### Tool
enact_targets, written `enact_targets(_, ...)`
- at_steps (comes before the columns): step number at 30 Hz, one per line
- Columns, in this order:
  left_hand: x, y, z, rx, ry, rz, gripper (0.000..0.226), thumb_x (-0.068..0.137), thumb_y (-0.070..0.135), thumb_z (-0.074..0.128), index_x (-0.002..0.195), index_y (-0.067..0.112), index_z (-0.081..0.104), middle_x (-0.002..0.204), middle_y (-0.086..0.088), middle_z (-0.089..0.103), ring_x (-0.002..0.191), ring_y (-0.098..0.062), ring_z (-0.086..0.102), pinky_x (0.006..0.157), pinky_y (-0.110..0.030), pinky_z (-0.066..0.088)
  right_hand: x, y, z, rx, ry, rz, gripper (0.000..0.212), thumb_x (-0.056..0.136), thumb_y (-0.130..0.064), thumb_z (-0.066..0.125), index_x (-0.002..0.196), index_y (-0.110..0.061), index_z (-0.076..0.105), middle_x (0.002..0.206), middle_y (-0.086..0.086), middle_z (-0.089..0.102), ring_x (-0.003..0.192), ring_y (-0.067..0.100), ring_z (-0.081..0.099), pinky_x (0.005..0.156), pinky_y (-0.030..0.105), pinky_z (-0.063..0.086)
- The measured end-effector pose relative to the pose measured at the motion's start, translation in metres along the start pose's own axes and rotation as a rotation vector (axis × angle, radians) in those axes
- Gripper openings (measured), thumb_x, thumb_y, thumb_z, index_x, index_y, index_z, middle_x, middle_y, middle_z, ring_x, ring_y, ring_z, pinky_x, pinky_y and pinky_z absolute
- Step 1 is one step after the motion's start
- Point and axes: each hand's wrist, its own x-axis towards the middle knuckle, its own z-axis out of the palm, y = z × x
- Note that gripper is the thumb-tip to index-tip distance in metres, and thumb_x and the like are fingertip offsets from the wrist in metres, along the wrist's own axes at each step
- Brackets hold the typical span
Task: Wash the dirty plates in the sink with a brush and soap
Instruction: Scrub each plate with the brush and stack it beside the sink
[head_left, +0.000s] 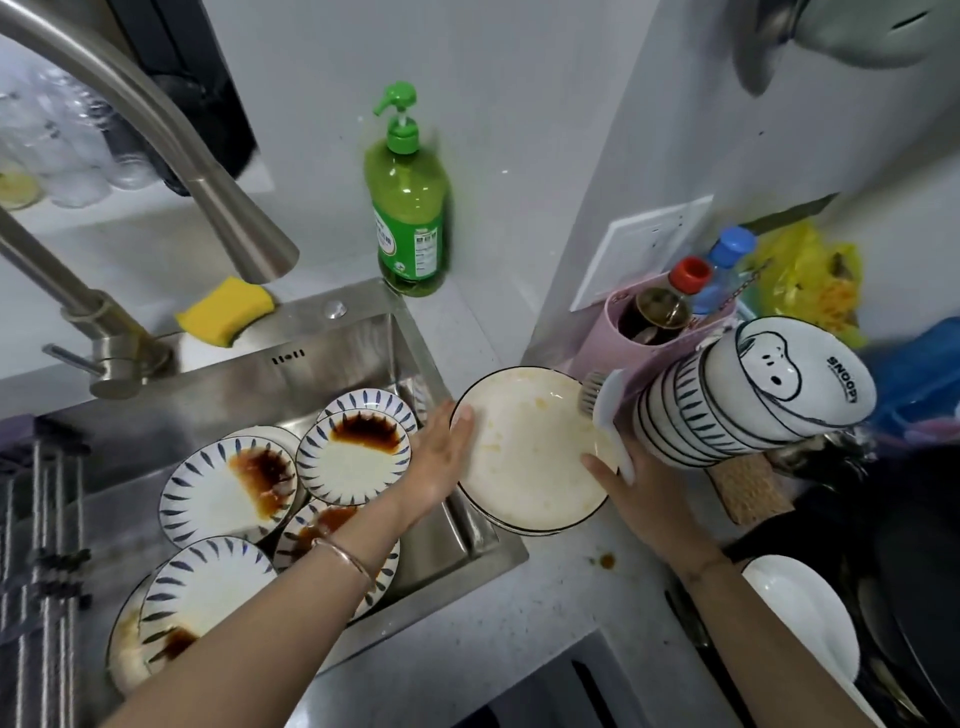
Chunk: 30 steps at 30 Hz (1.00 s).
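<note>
Plates are showing in two lots in the head view. Just right of the sink (363, 353), a white plate (530, 452) smeared with pale yellow residue is sitting on top of at least one more of its kind. I cannot tell whether this stack is resting on the counter or being lifted.

The left hand (441, 457) is pinching the rim on the sink side, with the thumb lying on the plate's face and the fingers going underneath. The right hand (628, 478) is at the rim away from the sink, its fingers curling round the white handle of the brush (605, 410). The brush's long axis is running up and away from the person, and its bristles are sitting just beside the plate's far right edge. A short sweep toward the sink would probably bring them onto the face.

Inside the sink, several blue-patterned plates (223, 488) are lying overlapped and face up, carrying dark brown sauce. The soap bottle (408, 208) is standing just behind the sink's far right corner. A yellow sponge (226, 310) is lying on the sink's far rim.
</note>
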Motion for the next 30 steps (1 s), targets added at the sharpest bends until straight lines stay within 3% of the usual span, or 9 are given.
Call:
enact_targets(5,0.008,-0.013,0.009,0.061,0.031,0.0,0.064,0.1,0.057,0.023,0.155,0.026,0.016,0.162,0.008,0.013,0.15,-0.019,0.003,0.116,-0.028,-0.002,0.001,0.014,0.004,0.065,0.012,0.015,0.044,0.087,-0.025,0.067,0.125,-0.034,0.046,0.115,-0.032,0.05,0.101,-0.025,0.046,0.083,-0.006,0.031)
enact_targets(7,0.01,-0.014,0.012,0.067,0.033,-0.016,0.073,0.094,0.069,0.021,0.155,0.029,0.015,0.162,0.01,0.012,0.15,-0.017,0.004,0.121,-0.035,-0.001,0.002,0.019,0.006,0.06,-0.008,0.036,0.043,0.087,-0.028,0.068,0.123,-0.035,0.047,0.113,-0.028,0.053,0.102,-0.019,0.049,0.082,-0.003,0.033)
enact_targets(11,0.012,-0.019,0.015,0.052,0.073,0.007,0.098,0.071,0.092,0.016,0.152,0.037,0.022,0.159,0.013,0.022,0.148,-0.016,0.011,0.123,-0.044,0.007,0.005,0.031,0.012,0.025,-0.012,0.045,0.048,0.086,-0.038,0.067,0.129,-0.026,0.051,0.117,-0.014,0.059,0.109,0.0,0.052,0.089,0.017,0.04)
enact_targets(15,0.012,-0.018,0.016,0.036,0.08,0.017,0.095,0.074,0.089,0.019,0.152,0.035,0.022,0.158,0.014,0.024,0.147,-0.016,0.013,0.122,-0.042,0.009,0.006,0.038,0.016,0.014,-0.009,0.075,0.052,0.083,-0.043,0.067,0.129,-0.022,0.054,0.111,-0.01,0.062,0.103,0.006,0.057,0.083,0.022,0.043)
enact_targets(18,0.009,-0.016,0.016,0.04,0.078,0.041,0.085,0.081,0.084,0.021,0.151,0.037,0.024,0.156,0.014,0.028,0.145,-0.014,0.015,0.117,-0.031,0.005,0.006,0.04,0.018,0.021,0.014,0.087,0.054,0.082,-0.047,0.067,0.128,-0.021,0.056,0.112,-0.01,0.064,0.104,0.007,0.059,0.084,0.025,0.047)
enact_targets(22,0.012,-0.018,0.017,0.012,0.121,0.078,0.081,0.08,0.087,0.022,0.146,0.041,0.033,0.15,0.01,0.039,0.139,-0.01,0.028,0.118,-0.031,0.016,0.004,0.035,0.019,0.038,0.029,0.095,0.055,0.083,-0.045,0.067,0.131,-0.022,0.054,0.117,-0.011,0.062,0.108,0.005,0.056,0.086,0.022,0.043)
enact_targets(25,0.013,-0.019,0.018,-0.008,0.104,0.045,0.081,0.081,0.081,0.026,0.149,0.037,0.031,0.151,0.01,0.036,0.138,-0.009,0.024,0.115,-0.027,0.012,0.001,0.028,0.017,-0.003,0.062,0.103,0.055,0.081,-0.047,0.068,0.13,-0.023,0.055,0.107,-0.008,0.066,0.085,0.005,0.057,0.071,0.018,0.042)
enact_targets(28,0.008,-0.023,0.014,-0.073,0.092,0.03,0.086,0.081,0.084,0.028,0.15,0.033,0.03,0.155,0.01,0.032,0.146,-0.014,0.019,0.122,-0.04,0.013,-0.004,0.012,0.012,-0.008,0.13,0.106,0.052,0.081,-0.043,0.071,0.125,-0.02,0.058,0.075,-0.01,0.057,0.062,0.004,0.047,0.054,0.008,0.038)
enact_targets(30,0.003,-0.023,0.004,-0.114,0.1,0.007,0.081,0.088,0.076,0.033,0.151,0.025,0.031,0.154,0.006,0.033,0.145,-0.014,0.021,0.122,-0.039,0.014,-0.006,-0.001,0.008,0.017,0.159,0.091,0.05,0.081,-0.037,0.072,0.124,-0.014,0.059,0.067,-0.01,0.051,0.057,0.008,0.044,0.052,0.007,0.038)
